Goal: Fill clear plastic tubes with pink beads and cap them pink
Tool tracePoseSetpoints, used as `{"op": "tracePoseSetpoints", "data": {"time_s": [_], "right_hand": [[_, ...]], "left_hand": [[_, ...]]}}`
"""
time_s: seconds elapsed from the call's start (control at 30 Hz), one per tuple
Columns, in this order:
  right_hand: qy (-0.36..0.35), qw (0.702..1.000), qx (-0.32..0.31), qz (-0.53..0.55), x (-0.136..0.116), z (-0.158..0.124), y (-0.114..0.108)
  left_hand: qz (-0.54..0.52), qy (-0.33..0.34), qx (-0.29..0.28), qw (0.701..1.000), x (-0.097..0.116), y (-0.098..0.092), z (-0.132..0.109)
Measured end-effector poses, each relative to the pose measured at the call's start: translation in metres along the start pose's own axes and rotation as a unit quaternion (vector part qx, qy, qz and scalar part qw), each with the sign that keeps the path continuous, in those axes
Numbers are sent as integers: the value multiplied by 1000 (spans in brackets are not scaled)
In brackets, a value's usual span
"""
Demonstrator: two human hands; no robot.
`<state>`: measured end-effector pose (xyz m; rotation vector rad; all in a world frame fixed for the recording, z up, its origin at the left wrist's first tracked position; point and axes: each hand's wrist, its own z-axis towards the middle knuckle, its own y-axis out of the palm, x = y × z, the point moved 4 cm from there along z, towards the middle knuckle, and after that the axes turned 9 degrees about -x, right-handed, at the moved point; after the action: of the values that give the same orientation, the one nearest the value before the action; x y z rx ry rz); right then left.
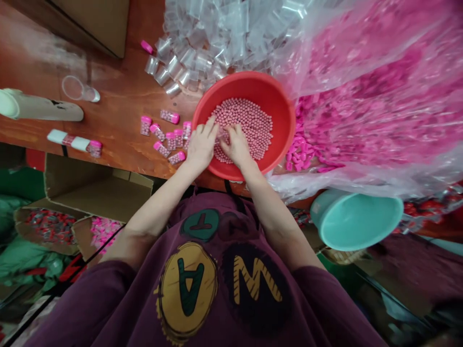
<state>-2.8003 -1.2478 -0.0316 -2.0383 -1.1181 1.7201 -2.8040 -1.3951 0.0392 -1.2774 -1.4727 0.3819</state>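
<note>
A red bowl [275, 96] stands on the wooden table and holds a heap of small pink balls [253, 125]. Both hands reach into its near side. My left hand [201, 144] and my right hand [235, 144] meet over the balls, fingers curled together around what looks like a small clear tube; it is mostly hidden between them. Left of the bowl lie several filled clear tubes with pink caps [168, 137].
A heap of empty clear tubes [202, 43] lies behind the bowl. A large plastic bag of pink caps [361, 96] fills the right. A teal bowl [356, 219] sits below the table edge. Cardboard boxes [94, 193] stand at the left.
</note>
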Motion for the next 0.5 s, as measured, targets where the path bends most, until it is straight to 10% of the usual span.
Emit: {"op": "tracePoseSetpoints", "data": {"time_s": [0.2,0.5], "right_hand": [[-6,991,100,89,19,-53,-20],[86,936,339,34,83,-171,-83]], "left_hand": [[48,73,-166,982,38,43,41],[12,19,-115,993,25,54,130]]}}
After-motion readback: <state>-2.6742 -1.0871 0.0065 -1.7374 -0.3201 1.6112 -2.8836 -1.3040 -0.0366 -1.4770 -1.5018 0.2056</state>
